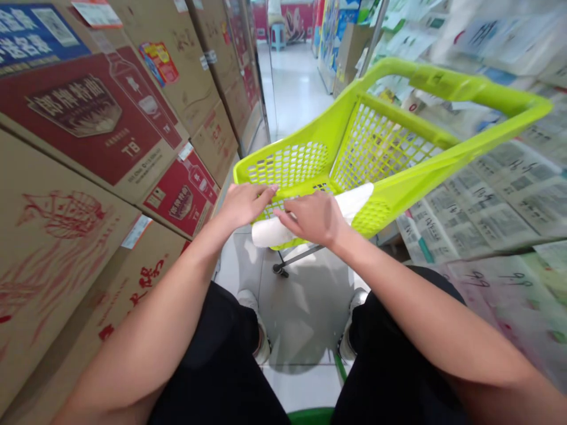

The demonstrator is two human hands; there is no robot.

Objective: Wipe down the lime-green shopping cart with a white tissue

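A lime-green plastic shopping basket on wheels stands in a narrow shop aisle right in front of me. A white cloth is draped over its near rim. My left hand lies on the near rim with fingers stretched flat, touching the cloth's left end. My right hand rests on top of the cloth, fingers curled down onto it. My knees in black trousers and white shoes show below.
Stacked cardboard cartons with red labels wall off the left. Shelves of packaged goods line the right. The white tiled aisle floor runs ahead past the basket. A green object sits at the bottom edge.
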